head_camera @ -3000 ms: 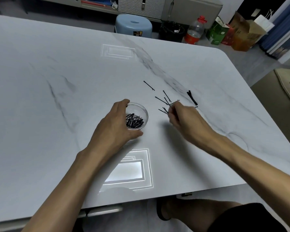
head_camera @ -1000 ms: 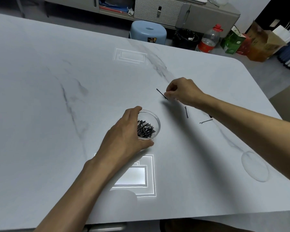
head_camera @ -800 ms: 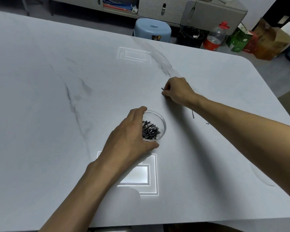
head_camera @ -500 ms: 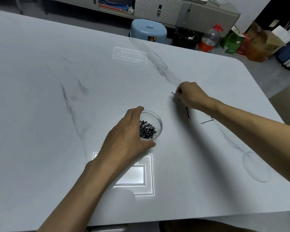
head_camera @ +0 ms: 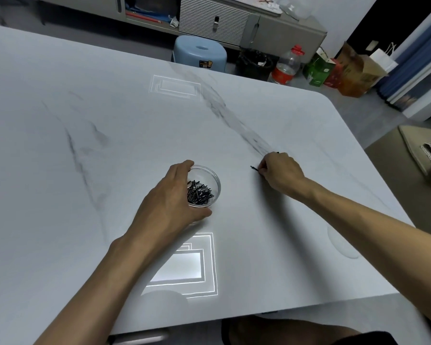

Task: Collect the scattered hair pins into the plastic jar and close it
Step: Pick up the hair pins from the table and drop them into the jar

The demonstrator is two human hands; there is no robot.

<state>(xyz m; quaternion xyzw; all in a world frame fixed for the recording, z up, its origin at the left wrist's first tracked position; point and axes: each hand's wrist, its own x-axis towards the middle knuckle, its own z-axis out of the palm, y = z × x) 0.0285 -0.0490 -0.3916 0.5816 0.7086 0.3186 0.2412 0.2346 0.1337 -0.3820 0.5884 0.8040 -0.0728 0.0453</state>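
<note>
My left hand [head_camera: 169, 202] grips the open plastic jar [head_camera: 204, 186] on the desk [head_camera: 60, 170], and my right hand [head_camera: 280, 174] pinches hair pins [head_camera: 254, 168] that may slip out on the way.

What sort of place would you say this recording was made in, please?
Probably a lived-in home room rather than a lab: a marble-look table stands near a low grey cabinet, a blue plastic stool, and a drink bottle and paper bags left on the floor.
</note>
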